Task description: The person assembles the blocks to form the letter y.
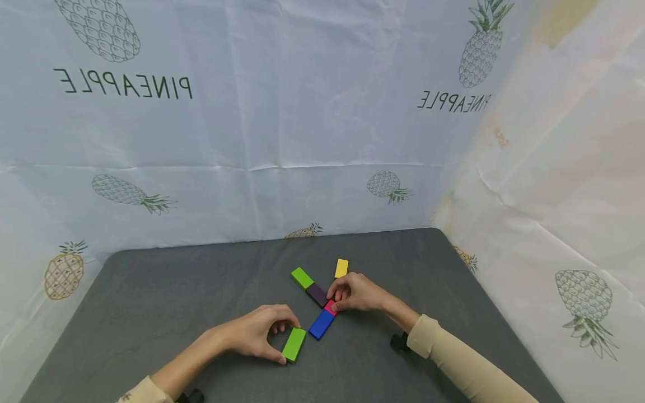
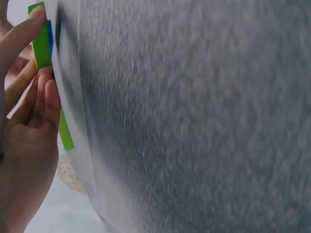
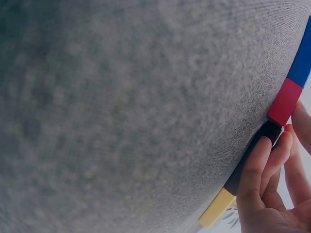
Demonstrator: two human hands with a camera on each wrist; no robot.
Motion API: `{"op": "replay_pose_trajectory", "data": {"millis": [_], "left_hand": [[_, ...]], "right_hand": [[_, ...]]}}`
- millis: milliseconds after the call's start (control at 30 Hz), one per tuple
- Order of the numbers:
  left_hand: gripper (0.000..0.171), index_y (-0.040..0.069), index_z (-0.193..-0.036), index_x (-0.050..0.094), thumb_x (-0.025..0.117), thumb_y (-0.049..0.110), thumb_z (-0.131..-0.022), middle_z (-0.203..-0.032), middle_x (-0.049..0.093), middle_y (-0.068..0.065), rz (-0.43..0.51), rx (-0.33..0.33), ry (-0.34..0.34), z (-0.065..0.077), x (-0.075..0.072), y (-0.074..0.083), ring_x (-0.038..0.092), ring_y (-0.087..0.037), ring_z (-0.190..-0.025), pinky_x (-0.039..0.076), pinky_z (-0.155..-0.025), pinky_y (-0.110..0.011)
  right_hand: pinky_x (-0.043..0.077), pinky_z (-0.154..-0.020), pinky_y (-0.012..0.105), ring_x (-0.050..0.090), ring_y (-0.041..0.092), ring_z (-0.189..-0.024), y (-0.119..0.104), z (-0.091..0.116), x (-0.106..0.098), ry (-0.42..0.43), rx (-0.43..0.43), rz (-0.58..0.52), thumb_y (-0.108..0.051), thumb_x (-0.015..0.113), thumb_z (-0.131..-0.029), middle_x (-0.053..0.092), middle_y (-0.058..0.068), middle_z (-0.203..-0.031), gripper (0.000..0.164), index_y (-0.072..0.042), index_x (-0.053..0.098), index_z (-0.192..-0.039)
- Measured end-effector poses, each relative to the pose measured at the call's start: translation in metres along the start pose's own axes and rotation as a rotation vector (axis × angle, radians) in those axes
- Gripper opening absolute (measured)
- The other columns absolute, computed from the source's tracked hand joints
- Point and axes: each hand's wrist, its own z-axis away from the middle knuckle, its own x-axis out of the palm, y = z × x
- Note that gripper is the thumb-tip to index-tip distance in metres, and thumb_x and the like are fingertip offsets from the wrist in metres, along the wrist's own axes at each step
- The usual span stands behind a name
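Observation:
My left hand (image 1: pixel 262 331) pinches a light-green rectangular block (image 1: pixel 294 344) at its two ends, between thumb and fingers. In the left wrist view that green block (image 2: pixel 41 41) shows its long face under a fingertip. My right hand (image 1: pixel 360 294) is bent over a pinkish-red block (image 1: pixel 330 307), thumb at one side of it and index fingertip by its far end. Its other fingers lie along a black block (image 3: pixel 236 178), mostly hidden in the head view. A blue block (image 1: pixel 322 324) lies end to end with the red one.
A dark purple block (image 1: pixel 317 295) and another green block (image 1: pixel 302 277) form a branch running back left. Beyond the right hand lies a yellow block (image 1: pixel 341 267). All rest on a dark grey table (image 1: pixel 191 296), with a pineapple-print curtain (image 1: pixel 302 112) behind and at the sides.

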Motion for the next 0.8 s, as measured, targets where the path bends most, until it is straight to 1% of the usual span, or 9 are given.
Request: {"op": "replay_pose_trajectory", "data": {"millis": [100, 200, 333, 467, 667, 800], "left_hand": [[0.054, 0.019, -0.130, 0.071, 0.096, 0.032, -0.084, -0.120, 0.070, 0.006, 0.007, 0.005, -0.039, -0.0027, 0.0034, 0.0025, 0.059, 0.000, -0.096, 0.054, -0.082, -0.018], [0.054, 0.020, -0.130, 0.072, 0.097, 0.031, -0.083, -0.119, 0.070, 0.006, 0.017, -0.003, -0.059, -0.0049, 0.0062, 0.0019, 0.058, 0.002, -0.095, 0.054, -0.082, -0.017], [0.054, 0.020, -0.131, 0.072, 0.096, 0.030, -0.083, -0.118, 0.070, 0.007, 0.029, -0.015, -0.066, -0.0070, 0.0090, -0.0010, 0.058, 0.003, -0.095, 0.054, -0.082, -0.017], [0.057, 0.019, -0.132, 0.071, 0.097, 0.029, -0.083, -0.122, 0.071, 0.006, 0.035, -0.025, -0.064, -0.0081, 0.0104, -0.0032, 0.059, 0.003, -0.098, 0.054, -0.084, -0.017], [0.065, 0.014, -0.139, 0.064, 0.096, 0.028, -0.084, -0.131, 0.073, 0.002, 0.062, -0.036, -0.072, -0.0089, 0.0097, -0.0036, 0.061, 0.000, -0.107, 0.056, -0.088, -0.019], [0.068, 0.013, -0.141, 0.061, 0.095, 0.027, -0.085, -0.133, 0.073, 0.002, 0.086, -0.045, -0.075, -0.0109, 0.0098, -0.0032, 0.062, -0.001, -0.110, 0.056, -0.089, -0.021]], "right_hand": [[0.054, -0.070, 0.019, 0.062, 0.001, -0.073, 0.0000, 0.0003, -0.0005, 0.000, -0.001, 0.001, -0.010, 0.086, -0.093, 0.073, 0.002, -0.086, 0.016, -0.007, 0.080, -0.108], [0.055, -0.070, 0.020, 0.062, 0.001, -0.073, 0.0000, 0.0008, -0.0008, -0.002, -0.013, 0.005, -0.010, 0.085, -0.093, 0.074, 0.004, -0.087, 0.016, -0.006, 0.080, -0.108], [0.055, -0.070, 0.019, 0.062, 0.001, -0.073, -0.0004, 0.0013, -0.0010, -0.002, -0.017, 0.012, -0.009, 0.085, -0.094, 0.074, 0.006, -0.087, 0.016, -0.006, 0.080, -0.108], [0.055, -0.069, 0.020, 0.062, 0.001, -0.074, -0.0009, 0.0015, -0.0014, -0.001, -0.018, 0.009, -0.009, 0.085, -0.094, 0.074, 0.006, -0.087, 0.016, -0.005, 0.080, -0.108], [0.055, -0.069, 0.020, 0.062, 0.000, -0.073, 0.0011, 0.0006, -0.0011, -0.003, -0.026, 0.007, -0.010, 0.085, -0.094, 0.075, 0.006, -0.087, 0.016, -0.005, 0.080, -0.108], [0.055, -0.069, 0.020, 0.062, 0.000, -0.073, 0.0026, 0.0001, -0.0009, -0.002, -0.026, 0.009, -0.010, 0.085, -0.094, 0.074, 0.005, -0.086, 0.016, -0.005, 0.080, -0.109]]}}
